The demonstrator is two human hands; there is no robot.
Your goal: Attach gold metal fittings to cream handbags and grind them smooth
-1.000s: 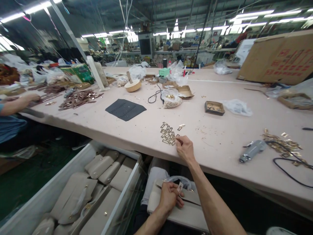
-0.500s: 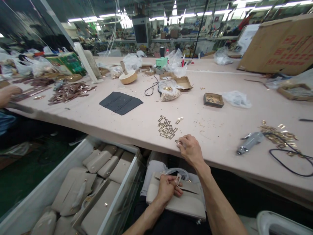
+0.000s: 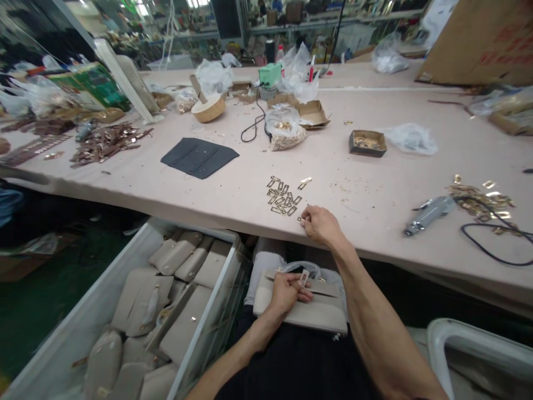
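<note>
A beige handbag lies across my lap, its plastic-wrapped handle toward the table. My left hand rests on the bag, its thumb and fingers closed on a small pale strap tab that sticks up. At the table's front edge, my right hand pinches a small rectangular metal frame. Just beyond its fingertips lies a loose pile of similar metal frames.
To my left stands a white bin of beige bags. On the table are a grey power screwdriver with a black cord, gold hardware, a small box of tiny parts and a dark sheet.
The camera view has tilted downward, so everything sits higher in the picture. My right hand keeps its pinch on the metal frame near the pile; my left hand stays on the bag.
</note>
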